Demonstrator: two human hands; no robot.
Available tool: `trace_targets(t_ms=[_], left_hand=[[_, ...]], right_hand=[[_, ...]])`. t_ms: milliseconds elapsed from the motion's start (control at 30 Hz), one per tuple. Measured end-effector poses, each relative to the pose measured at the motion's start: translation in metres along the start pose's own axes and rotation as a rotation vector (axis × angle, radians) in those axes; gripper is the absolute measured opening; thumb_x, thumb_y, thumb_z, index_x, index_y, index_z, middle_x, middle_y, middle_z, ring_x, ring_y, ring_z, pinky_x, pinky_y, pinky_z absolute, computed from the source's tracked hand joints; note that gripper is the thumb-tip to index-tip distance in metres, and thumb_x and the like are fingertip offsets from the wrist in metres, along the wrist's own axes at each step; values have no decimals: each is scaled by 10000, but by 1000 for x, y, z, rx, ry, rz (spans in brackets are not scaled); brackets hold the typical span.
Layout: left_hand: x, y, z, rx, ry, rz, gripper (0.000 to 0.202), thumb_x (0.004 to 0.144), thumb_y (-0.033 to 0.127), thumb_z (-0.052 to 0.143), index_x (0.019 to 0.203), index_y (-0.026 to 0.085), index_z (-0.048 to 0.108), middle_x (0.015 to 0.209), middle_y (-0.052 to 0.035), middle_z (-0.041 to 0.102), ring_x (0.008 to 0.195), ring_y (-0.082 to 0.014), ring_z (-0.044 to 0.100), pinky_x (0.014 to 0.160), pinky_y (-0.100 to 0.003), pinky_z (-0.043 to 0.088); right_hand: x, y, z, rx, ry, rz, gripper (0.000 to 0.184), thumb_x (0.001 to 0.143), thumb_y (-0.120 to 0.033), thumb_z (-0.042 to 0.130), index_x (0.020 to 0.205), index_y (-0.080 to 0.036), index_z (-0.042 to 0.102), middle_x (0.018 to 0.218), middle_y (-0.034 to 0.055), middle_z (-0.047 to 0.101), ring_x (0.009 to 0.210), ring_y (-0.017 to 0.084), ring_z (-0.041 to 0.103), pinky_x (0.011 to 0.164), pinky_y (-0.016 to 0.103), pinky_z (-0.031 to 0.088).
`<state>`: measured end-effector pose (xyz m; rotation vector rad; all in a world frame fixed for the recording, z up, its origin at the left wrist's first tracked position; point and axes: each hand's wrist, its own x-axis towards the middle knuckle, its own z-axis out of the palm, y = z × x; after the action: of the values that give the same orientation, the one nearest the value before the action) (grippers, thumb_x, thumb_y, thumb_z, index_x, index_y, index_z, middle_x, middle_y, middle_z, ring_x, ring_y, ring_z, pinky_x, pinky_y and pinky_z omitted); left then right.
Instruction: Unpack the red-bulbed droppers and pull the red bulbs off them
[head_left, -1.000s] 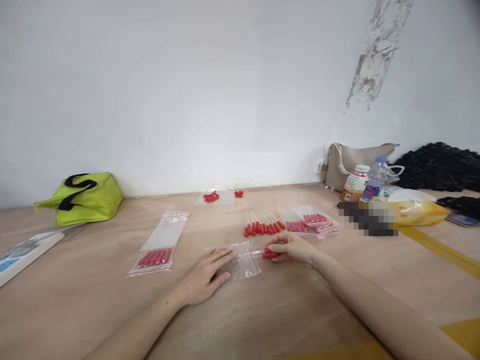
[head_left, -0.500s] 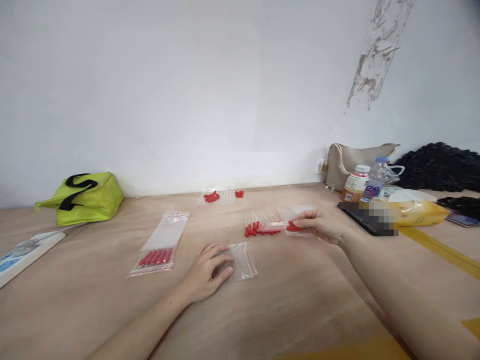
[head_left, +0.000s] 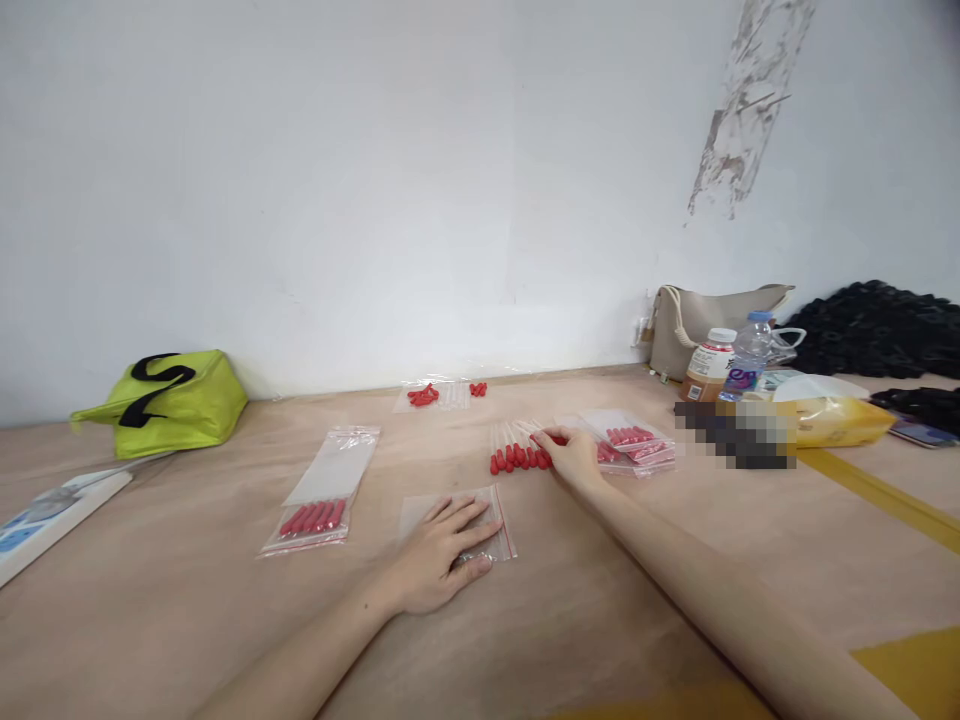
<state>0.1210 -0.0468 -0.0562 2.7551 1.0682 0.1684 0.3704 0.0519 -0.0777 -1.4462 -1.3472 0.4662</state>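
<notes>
My left hand (head_left: 442, 555) lies flat with its fingers spread, pressing on a clear zip bag (head_left: 495, 515) with a red seal line. Farther off, my right hand (head_left: 574, 455) has its thumb and fingers closed on a red-tipped stick at the right end of a row of red-tipped white sticks (head_left: 517, 457). The fingers partly hide this end of the row. Just beyond that hand's right side lie overlapping clear zip bags (head_left: 649, 455) with red pieces showing inside. To the left, another zip bag (head_left: 319, 515) holds several red-ended pieces side by side.
Small red pieces (head_left: 424, 396) lie on a clear bag near the wall. A lime-green bag (head_left: 180, 405) and a white power strip (head_left: 60, 510) are at left. Bottles (head_left: 711, 365), a beige bag (head_left: 667, 330), a yellow packet (head_left: 840, 422) and a black heap (head_left: 885, 325) stand at right.
My right hand has moved left to the row of sticks, uncovering the filled bags at right. My left hand has flattened and slid right over the zip bag.
</notes>
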Motion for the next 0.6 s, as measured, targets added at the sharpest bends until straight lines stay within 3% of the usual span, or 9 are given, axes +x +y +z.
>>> trace_targets(t_ms=[233, 367, 600], left_hand=[[0, 2, 0, -3, 9, 3, 459, 872, 487, 299, 1315, 368, 280, 1423, -3, 238, 1303, -214, 209, 1045, -475, 187], [0, 1, -1, -5, 12, 9, 459, 872, 482, 304, 1315, 360, 287, 1420, -11, 246, 1302, -217, 212, 1044, -484, 185], [0, 0, 0, -13, 31, 17, 457, 872, 467, 322, 1315, 357, 288, 1418, -8, 252, 1298, -222, 223, 1043, -483, 193]], right_hand=[[-14, -7, 1, -135, -27, -186, 222, 694, -334, 587, 768, -158, 702, 832, 83, 579, 786, 183, 536, 792, 320, 418], [-16, -7, 3, -207, -52, -336, 269, 737, -342, 562, 873, -142, 679, 870, 99, 526, 831, 199, 517, 807, 343, 423], [-18, -5, 3, -232, -59, -388, 328, 712, -401, 588, 889, -131, 647, 905, 102, 510, 844, 202, 514, 808, 345, 422]])
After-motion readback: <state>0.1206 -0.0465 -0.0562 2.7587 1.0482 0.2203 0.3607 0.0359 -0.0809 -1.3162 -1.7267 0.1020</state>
